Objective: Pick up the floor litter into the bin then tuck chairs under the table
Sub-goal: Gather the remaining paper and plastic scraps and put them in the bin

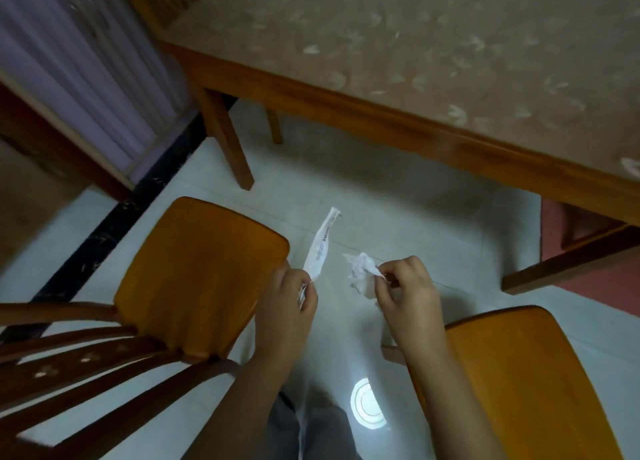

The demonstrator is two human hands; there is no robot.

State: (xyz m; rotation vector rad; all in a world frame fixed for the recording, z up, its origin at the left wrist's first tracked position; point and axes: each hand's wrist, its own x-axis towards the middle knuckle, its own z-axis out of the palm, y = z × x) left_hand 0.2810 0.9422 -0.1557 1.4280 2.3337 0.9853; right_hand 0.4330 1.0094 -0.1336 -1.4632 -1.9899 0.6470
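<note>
Here left hand (289, 298) pinches a paper strip (320, 248); right hand (403, 286) pinches crumpled tissue (362, 269).

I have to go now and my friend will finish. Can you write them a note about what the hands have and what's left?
Left hand: pinching a long printed paper strip.
Right hand: pinching a crumpled white tissue.
Both pieces are off the tiled floor. No bin in view.
Two chairs, one on the left and one on the right, stand pulled out from the table.
Left: bin the litter, then tuck the chairs in.
</note>
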